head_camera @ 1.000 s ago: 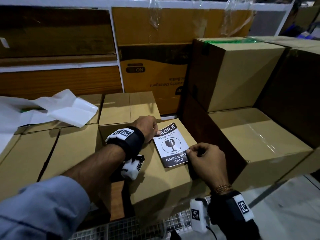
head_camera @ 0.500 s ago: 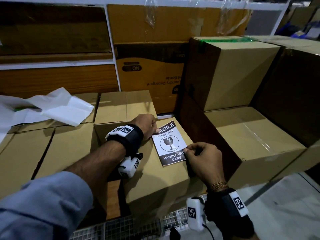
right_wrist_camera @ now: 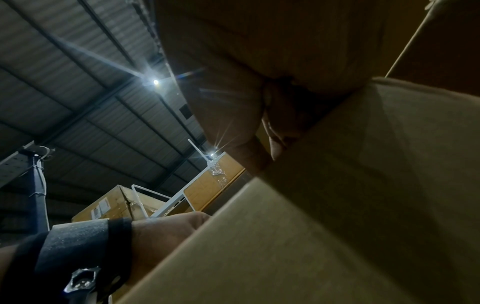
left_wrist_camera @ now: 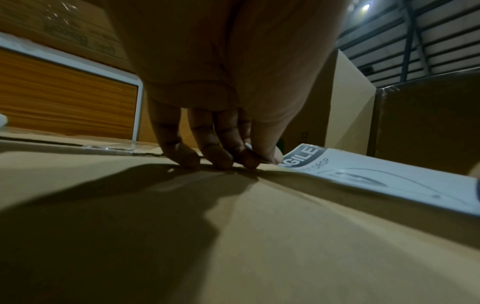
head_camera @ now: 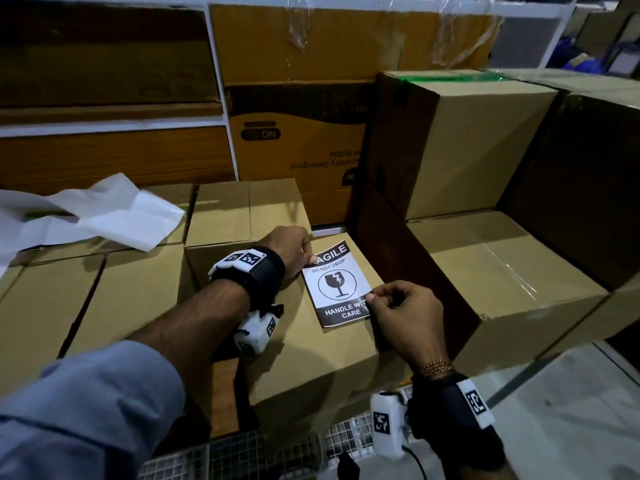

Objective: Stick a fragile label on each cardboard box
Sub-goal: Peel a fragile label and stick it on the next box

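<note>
Blue sleeve [head_camera: 86, 403], black wristbands [head_camera: 258, 275] with white coded camera units [head_camera: 386, 427], beaded bracelet [head_camera: 436, 367].

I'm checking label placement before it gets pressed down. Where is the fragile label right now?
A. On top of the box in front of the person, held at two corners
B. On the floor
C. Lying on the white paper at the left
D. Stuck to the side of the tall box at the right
A: the fragile label lies on the front box, with the left hand at its far corner and the right hand pinching its near edge.
</note>
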The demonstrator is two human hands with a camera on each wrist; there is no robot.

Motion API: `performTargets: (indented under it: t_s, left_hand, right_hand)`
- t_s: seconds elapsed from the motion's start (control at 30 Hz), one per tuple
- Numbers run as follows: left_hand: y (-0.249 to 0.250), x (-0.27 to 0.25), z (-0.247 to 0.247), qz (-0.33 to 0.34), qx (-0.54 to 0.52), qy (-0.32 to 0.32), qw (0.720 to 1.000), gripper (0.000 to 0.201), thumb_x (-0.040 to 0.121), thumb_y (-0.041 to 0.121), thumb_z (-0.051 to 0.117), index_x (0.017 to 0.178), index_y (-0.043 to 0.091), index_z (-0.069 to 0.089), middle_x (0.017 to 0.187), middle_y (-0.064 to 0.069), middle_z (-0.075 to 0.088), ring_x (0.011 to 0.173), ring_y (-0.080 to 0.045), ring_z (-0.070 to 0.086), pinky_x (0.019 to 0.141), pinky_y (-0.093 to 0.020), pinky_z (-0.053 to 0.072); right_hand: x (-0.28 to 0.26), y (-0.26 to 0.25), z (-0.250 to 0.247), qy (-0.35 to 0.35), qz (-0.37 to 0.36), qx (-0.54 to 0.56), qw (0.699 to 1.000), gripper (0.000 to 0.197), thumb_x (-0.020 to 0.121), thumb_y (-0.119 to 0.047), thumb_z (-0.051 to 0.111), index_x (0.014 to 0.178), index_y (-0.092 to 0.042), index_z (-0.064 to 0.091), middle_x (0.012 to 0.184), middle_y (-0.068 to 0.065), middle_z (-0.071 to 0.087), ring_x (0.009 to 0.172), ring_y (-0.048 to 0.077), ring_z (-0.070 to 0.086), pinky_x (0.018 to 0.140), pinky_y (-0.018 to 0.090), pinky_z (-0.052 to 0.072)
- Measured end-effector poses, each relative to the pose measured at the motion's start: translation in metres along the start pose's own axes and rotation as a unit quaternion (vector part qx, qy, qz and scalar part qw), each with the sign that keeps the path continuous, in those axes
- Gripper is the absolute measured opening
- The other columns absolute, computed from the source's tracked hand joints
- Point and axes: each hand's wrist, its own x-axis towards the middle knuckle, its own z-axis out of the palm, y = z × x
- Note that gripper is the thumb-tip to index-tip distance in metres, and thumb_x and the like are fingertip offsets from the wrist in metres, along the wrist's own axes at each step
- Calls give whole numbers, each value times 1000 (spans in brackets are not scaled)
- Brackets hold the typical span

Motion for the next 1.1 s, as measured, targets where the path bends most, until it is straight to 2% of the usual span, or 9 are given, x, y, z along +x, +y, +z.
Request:
performTargets:
  t_s: [0.13, 0.3, 0.43, 0.5, 0.67, 0.73, 0.83, 0.93, 1.1]
  left_hand:
    - [1, 2, 1, -8, 0, 2, 1000, 14, 93, 31, 76, 92, 21, 67, 102, 2, 69, 95, -20, 63, 83, -34, 55]
    - [0, 4, 3, -14, 18, 3, 1000, 15, 93, 32, 75, 90, 25, 62, 100, 3, 66, 93, -19, 61, 73, -31, 47]
    - [-2, 7, 5, -16, 22, 5, 1000, 14, 93, 32, 75, 92, 25, 63, 102, 3, 67, 94, -19, 61, 71, -31, 46]
    - [-2, 8, 6, -16, 22, 5, 1000, 14, 93, 32, 75, 92, 25, 63, 103, 2, 67, 95, -19, 61, 73, -32, 49]
    - [-2, 9, 7, -19, 25, 0, 999, 13, 93, 31, 74, 94, 25, 63, 104, 2, 68, 97, -20, 62, 83, -36, 56]
    - [-3, 10, 7, -16, 30, 2, 999, 14, 94, 31, 74, 92, 26, 62, 104, 1, 68, 97, -21, 62, 81, -34, 55]
    - [-3, 10, 7, -10, 38, 2, 999, 14, 94, 32, 74, 91, 26, 62, 104, 1, 69, 96, -22, 62, 77, -32, 51]
    - [-3, 10, 9, -10, 46, 3, 999, 12, 95, 31, 73, 94, 26, 62, 102, 1, 68, 94, -21, 63, 77, -32, 53]
    - [-2, 12, 12, -12, 57, 4, 998, 13, 96, 28, 71, 91, 27, 59, 101, 2, 67, 92, -21, 62, 76, -33, 55]
  right_hand:
    - [-1, -1, 1, 6, 1, 4, 1000, 7, 87, -22, 82, 81, -21, 78, 69, -12, 71, 67, -3, 64, 52, 3, 42]
    - [0, -1, 7, 32, 9, 13, 999, 9, 86, -24, 84, 80, -22, 77, 64, -11, 70, 62, -4, 64, 53, 4, 42]
    - [0, -1, 8, 36, 13, 9, 999, 10, 86, -25, 84, 80, -22, 76, 63, -11, 69, 62, -6, 63, 53, 4, 42]
    - [0, -1, 9, 44, 14, 6, 999, 10, 85, -25, 84, 80, -21, 76, 63, -11, 68, 61, -5, 63, 53, 3, 41]
    - [-1, -1, 12, 55, 21, 12, 998, 8, 87, -25, 82, 84, -23, 75, 70, -12, 69, 69, -1, 63, 58, 7, 41]
    - [-1, -2, 13, 55, 22, 6, 998, 7, 87, -26, 82, 86, -23, 76, 72, -14, 68, 71, -2, 63, 58, 6, 41]
    - [0, -1, 14, 60, 20, -12, 998, 7, 87, -27, 82, 89, -24, 76, 80, -13, 69, 77, -2, 62, 62, 7, 47]
    - [0, -1, 15, 68, 21, -23, 997, 5, 89, -24, 79, 91, -22, 75, 85, -8, 70, 79, 2, 64, 54, 1, 36]
    - [1, 0, 17, 69, 21, -23, 997, 5, 90, -24, 78, 91, -23, 74, 87, -8, 69, 82, 4, 65, 59, 8, 41]
